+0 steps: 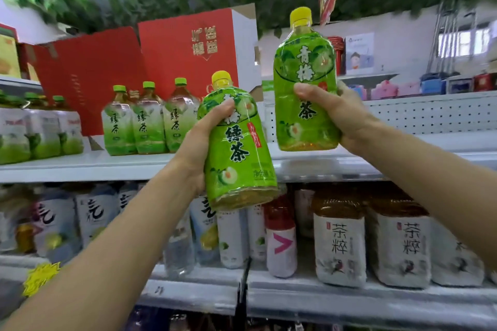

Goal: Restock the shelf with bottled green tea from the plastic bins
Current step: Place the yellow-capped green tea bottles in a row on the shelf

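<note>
Two green tea bottles with bright green labels and yellow caps are lifted in front of the top shelf [80, 166]. My left hand [200, 145] grips the lower bottle [239, 148], tilted a little to the left, in front of the shelf edge. My right hand [341, 115] grips the higher bottle [305, 83], upright, its base just above the shelf's bare stretch. Three green-capped green tea bottles [149, 122] stand in a row on the shelf to the left.
Red cartons [185, 54] lean behind the shelved bottles. More pale-labelled bottles [40, 129] stand at far left. The shelf below holds white-labelled tea bottles [340, 244] and other drinks. A perforated white back panel [430, 113] lies to the right. Fake leaves hang overhead.
</note>
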Tool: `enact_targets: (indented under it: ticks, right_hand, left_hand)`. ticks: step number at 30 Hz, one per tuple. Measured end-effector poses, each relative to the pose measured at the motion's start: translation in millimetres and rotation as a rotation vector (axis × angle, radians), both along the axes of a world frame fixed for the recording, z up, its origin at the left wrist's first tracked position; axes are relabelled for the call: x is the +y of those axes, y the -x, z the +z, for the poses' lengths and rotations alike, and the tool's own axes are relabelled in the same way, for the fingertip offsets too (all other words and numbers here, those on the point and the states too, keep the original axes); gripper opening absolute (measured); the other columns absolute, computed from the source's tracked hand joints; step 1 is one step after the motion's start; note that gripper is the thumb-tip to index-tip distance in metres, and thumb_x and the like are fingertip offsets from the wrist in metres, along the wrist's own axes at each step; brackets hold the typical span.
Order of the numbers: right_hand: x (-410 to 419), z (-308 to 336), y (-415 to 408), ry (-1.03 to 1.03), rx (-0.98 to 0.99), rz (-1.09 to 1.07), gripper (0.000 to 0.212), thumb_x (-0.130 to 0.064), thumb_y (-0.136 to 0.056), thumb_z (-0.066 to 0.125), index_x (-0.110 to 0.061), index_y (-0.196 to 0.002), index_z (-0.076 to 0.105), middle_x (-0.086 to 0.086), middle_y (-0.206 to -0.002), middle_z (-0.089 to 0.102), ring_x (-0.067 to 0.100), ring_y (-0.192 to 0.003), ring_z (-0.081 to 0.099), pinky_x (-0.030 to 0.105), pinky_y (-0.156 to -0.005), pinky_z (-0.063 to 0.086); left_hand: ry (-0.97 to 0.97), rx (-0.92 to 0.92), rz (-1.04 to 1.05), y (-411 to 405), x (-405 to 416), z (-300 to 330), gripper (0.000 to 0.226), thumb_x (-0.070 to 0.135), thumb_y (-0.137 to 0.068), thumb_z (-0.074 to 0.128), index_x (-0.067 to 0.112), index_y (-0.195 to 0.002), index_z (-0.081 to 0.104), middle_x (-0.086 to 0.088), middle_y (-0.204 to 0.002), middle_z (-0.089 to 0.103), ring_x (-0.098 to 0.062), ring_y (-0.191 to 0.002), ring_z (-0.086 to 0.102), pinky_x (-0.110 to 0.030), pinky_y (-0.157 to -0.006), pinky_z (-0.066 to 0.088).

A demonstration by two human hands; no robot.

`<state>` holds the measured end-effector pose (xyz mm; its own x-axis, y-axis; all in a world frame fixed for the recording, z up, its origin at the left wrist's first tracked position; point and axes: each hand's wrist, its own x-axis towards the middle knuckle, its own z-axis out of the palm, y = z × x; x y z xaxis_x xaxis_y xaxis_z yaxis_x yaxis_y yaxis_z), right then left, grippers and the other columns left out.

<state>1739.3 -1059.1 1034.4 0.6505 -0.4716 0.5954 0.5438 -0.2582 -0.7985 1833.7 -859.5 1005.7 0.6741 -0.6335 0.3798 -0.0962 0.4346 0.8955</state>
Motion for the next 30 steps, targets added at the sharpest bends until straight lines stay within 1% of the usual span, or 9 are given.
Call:
enact_targets:
  ticks: [7,12,15,18,20,22,24,27,30]
  right_hand:
    - [-28.4,-4.7,-73.0,-0.016,0.022,-0.126,0.083,-0.038,-0.055,0.093,-0.021,-0.126,0.054,0.005,-0.112,0.071,0.022,-0.096,0.072,0.047,-0.082,0.060]
    - [-45.9,-1.5,-100.6,-0.023,0.133,-0.142,0.108,-0.049,-0.033,0.094,-0.025,-0.129,0.051,0.003,-0.115,0.070,0.022,-0.100,0.070,0.046,-0.087,0.057]
    - [-57.5,1.7,-109.5,-0.011,0.180,-0.101,0.118,-0.047,-0.027,0.098,-0.023,-0.131,0.050,0.004,-0.116,0.070,0.023,-0.103,0.070,0.046,-0.086,0.057]
    - [-60.8,8.4,-111.0,0.042,0.295,-0.053,0.091,-0.031,-0.053,0.087,-0.018,-0.135,0.050,0.005,-0.119,0.069,0.020,-0.103,0.068,0.035,-0.071,0.055]
    - [-67.3,12.1,-114.7,0.071,0.350,-0.053,0.072,-0.024,-0.068,0.079,-0.015,-0.134,0.052,0.006,-0.120,0.068,0.017,-0.102,0.065,0.030,-0.068,0.050]
    - [-74.7,15.2,-120.9,0.083,0.387,-0.069,0.058,-0.018,-0.079,0.074,-0.013,-0.133,0.053,0.006,-0.120,0.068,0.018,-0.104,0.064,0.031,-0.076,0.050]
    - [-78.9,19.3,-125.7,0.105,0.426,-0.100,0.051,-0.016,-0.082,0.073,-0.012,-0.130,0.056,0.006,-0.120,0.067,0.020,-0.106,0.063,0.034,-0.089,0.049]
    - [-80.3,24.9,-129.1,0.146,0.493,-0.134,0.040,-0.015,-0.086,0.070,-0.013,-0.125,0.057,0.003,-0.116,0.067,0.019,-0.104,0.061,0.030,-0.086,0.045]
    - [-86.9,26.7,-133.1,0.137,0.529,-0.127,0.042,-0.016,-0.088,0.068,-0.015,-0.127,0.056,0.004,-0.119,0.066,0.024,-0.119,0.056,0.036,-0.100,0.041]
  left_hand:
    - [0.027,-0.002,-0.081,-47.9,-4.0,7.1,0.029,0.041,-0.092,0.060,0.014,-0.092,0.073,-0.008,-0.077,0.076,-0.024,-0.063,0.073,-0.038,-0.055,0.061]
    - [0.043,-0.017,-0.124,-72.1,-14.6,5.4,0.030,0.041,-0.084,0.064,0.015,-0.094,0.073,-0.008,-0.080,0.076,-0.024,-0.066,0.073,-0.039,-0.059,0.062]
    - [0.079,-0.029,-0.142,-82.5,-21.1,6.9,0.029,0.040,-0.083,0.064,0.015,-0.093,0.073,-0.008,-0.080,0.076,-0.024,-0.065,0.073,-0.040,-0.060,0.062]
    - [0.089,-0.044,-0.152,-90.4,-27.2,9.5,0.031,0.039,-0.092,0.060,0.017,-0.081,0.079,-0.007,-0.080,0.076,-0.024,-0.066,0.073,-0.041,-0.061,0.062]
    - [0.091,-0.039,-0.172,-94.6,-30.8,10.3,0.038,0.039,-0.094,0.058,0.018,-0.072,0.081,-0.007,-0.079,0.076,-0.024,-0.065,0.074,-0.040,-0.059,0.062]
    - [0.089,-0.042,-0.188,-97.1,-32.5,10.2,0.040,0.039,-0.094,0.057,0.019,-0.070,0.081,-0.007,-0.077,0.076,-0.023,-0.064,0.073,-0.039,-0.058,0.062]
    - [0.089,-0.051,-0.202,-98.9,-32.5,10.3,0.037,0.039,-0.091,0.059,0.019,-0.070,0.081,-0.007,-0.077,0.076,-0.023,-0.064,0.073,-0.039,-0.061,0.062]
    - [0.081,-0.060,-0.223,-100.4,-31.7,9.6,0.028,0.041,-0.080,0.065,0.021,-0.071,0.081,-0.006,-0.078,0.076,-0.023,-0.066,0.073,-0.041,-0.068,0.062]
    - [0.078,-0.050,-0.225,-101.2,-31.5,8.6,0.028,0.042,-0.079,0.066,0.019,-0.075,0.081,-0.007,-0.081,0.076,-0.025,-0.067,0.073,-0.042,-0.068,0.062]
